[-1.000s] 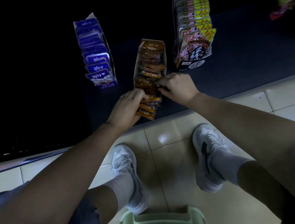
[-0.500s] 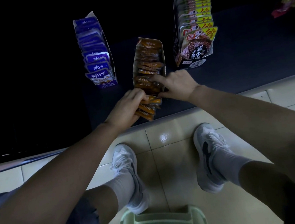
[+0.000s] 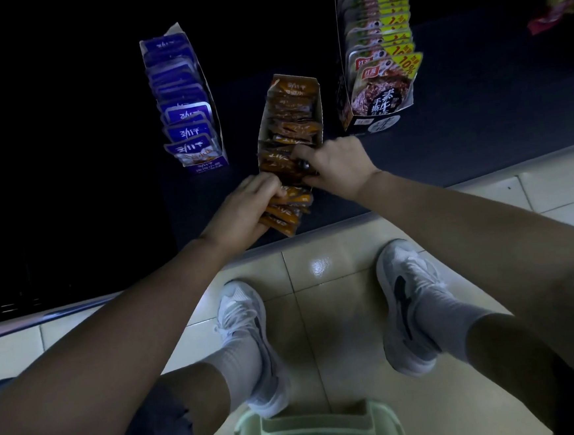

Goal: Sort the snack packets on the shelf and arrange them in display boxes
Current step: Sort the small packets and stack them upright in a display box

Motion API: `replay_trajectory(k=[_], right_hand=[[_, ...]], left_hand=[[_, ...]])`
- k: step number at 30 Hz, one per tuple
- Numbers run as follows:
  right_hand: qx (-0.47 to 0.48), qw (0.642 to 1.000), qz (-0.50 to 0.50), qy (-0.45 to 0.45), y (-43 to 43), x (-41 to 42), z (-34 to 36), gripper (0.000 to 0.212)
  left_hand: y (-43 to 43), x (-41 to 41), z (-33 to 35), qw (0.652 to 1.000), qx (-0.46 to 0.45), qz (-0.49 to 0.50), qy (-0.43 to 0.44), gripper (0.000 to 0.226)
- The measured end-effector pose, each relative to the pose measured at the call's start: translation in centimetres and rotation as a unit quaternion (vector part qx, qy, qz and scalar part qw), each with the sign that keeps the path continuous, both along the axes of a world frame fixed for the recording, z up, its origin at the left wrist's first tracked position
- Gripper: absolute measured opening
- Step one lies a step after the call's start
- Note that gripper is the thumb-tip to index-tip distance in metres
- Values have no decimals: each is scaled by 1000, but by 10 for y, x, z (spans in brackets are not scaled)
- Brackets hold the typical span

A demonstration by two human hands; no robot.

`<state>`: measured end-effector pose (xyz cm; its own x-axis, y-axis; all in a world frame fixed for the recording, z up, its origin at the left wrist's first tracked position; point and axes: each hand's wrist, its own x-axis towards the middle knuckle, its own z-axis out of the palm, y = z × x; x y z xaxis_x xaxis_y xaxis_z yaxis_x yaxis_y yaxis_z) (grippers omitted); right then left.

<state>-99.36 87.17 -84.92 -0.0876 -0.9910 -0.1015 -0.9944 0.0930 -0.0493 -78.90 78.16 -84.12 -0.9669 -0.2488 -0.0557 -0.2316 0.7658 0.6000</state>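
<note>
Orange packets (image 3: 289, 114): standing in a row in the middle box (image 3: 319, 110) on the dark shelf (image 3: 477, 116). A loose bunch (image 3: 288, 210) of the same kind is at the box's near end, by the shelf edge.
Left hand (image 3: 243, 208): fingers curled round the bunch, gripping it from the left.
Right hand (image 3: 338, 167): fingers curled onto the front packets at the box's open end, pinching them; fingertips hidden among the wrappers.
Hand spacing: close together, with the bunch and the box's open end between them.
Key relation: middle box lies straight ahead of both hands. Its long axis runs away from the person, the far end leaning slightly right. The bunch lies just in front of the open end.
Nearer hand: left to the bunch, right to the box.
Judgement: bunch probably goes forward along that axis into the row.
Count, hands: two.
Count, boxes: three; blue box (image 3: 207, 165) left, grey-and-yellow box (image 3: 378, 124) right.
Count, bunch: several packets; edges overlap, so no exact number.
Floor: pale tiles, two white shoes, green plastic frame (image 3: 316, 428) at the bottom edge.
</note>
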Motion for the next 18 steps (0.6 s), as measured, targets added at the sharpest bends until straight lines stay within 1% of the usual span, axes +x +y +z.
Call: replay_trajectory(k=[3, 6, 8, 12, 14, 18], right_hand=[[16, 1000, 9, 22, -2, -1, 2, 52], [36, 998, 25, 46, -4, -3, 5, 56], [35, 997, 29, 55, -7, -1, 6, 51], [34, 998, 22, 38, -9, 7, 2, 32], [18, 999, 5, 30, -7, 6, -3, 23], [34, 997, 23, 66, -5, 3, -8, 24]], left_hand=[[0, 1, -1, 1000, 0, -4, -6, 50], [1, 1, -1, 1000, -1, -6, -8, 49], [1, 1, 0, 1000, -3, -5, -5, 47], [1, 1, 0, 1000, -6, -3, -7, 45], [1, 1, -2, 1000, -4, 1, -9, 45], [1, 0, -4, 1000, -6, 12, -8, 46]])
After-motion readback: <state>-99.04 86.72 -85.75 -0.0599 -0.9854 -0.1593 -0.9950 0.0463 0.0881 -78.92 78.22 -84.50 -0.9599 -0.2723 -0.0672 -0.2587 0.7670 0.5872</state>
